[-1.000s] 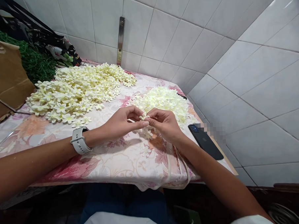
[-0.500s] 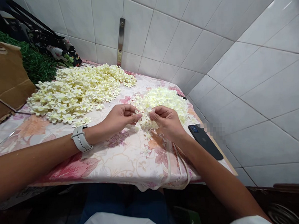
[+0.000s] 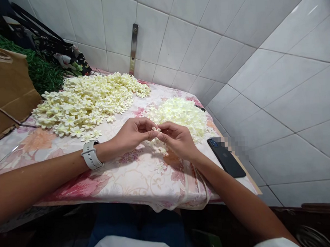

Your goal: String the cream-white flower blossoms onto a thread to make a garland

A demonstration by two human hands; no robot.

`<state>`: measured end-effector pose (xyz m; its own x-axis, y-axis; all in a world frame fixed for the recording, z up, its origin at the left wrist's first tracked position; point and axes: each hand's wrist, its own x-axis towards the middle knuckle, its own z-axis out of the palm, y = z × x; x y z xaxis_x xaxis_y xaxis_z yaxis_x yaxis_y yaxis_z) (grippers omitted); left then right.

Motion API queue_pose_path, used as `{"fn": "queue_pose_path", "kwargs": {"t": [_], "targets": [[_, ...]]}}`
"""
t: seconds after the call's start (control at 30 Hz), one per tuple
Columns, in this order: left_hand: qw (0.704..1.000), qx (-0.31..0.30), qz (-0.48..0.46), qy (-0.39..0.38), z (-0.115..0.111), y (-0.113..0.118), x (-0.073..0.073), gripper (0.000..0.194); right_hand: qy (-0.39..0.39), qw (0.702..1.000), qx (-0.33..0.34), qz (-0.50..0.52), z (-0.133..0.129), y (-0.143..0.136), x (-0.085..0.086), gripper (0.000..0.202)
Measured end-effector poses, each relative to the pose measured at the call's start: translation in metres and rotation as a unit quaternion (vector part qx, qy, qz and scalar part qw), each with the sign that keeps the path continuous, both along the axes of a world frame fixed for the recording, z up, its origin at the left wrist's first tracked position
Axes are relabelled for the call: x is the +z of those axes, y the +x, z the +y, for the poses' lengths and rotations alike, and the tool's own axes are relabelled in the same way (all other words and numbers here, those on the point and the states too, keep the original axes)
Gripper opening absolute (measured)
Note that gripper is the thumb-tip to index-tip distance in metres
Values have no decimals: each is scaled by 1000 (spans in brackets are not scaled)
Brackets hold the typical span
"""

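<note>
Flower (image 3: 156, 129) sits near the frame's centre, pinched by your left hand (image 3: 135, 132) and right hand (image 3: 179, 139), which meet there. Just behind lies a small pile (image 3: 185, 113); a bigger pile (image 3: 89, 101) spreads upper left, a phone (image 3: 228, 160) lower right.

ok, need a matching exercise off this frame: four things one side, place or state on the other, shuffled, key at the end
Things
1. Pale wristband
2. Phone
3. Small flower
4. Metal strip

Places and states
A. Upright on the tiled wall
B. Held where the left hand and right hand meet
C. Around the left wrist
D. Lying with its camera side up

Pairs: 1-C, 2-D, 3-B, 4-A
</note>
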<state>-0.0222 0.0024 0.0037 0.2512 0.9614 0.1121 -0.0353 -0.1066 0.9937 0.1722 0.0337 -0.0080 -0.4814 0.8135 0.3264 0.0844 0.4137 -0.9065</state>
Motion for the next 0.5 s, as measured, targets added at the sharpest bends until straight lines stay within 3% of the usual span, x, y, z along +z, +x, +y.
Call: {"fn": "queue_pose_path", "kwargs": {"t": [0.17, 0.33, 0.5], "targets": [[999, 22, -17, -19, 5, -1, -9, 46, 59, 998, 1, -3, -1, 2, -2, 22], [1000, -14, 15, 10, 3, 0, -6, 38, -1, 999, -23, 26, 0, 3, 0, 36], [999, -44, 9, -15, 1, -1, -2, 35, -66, 995, -55, 48, 0, 0, 2, 51]]}}
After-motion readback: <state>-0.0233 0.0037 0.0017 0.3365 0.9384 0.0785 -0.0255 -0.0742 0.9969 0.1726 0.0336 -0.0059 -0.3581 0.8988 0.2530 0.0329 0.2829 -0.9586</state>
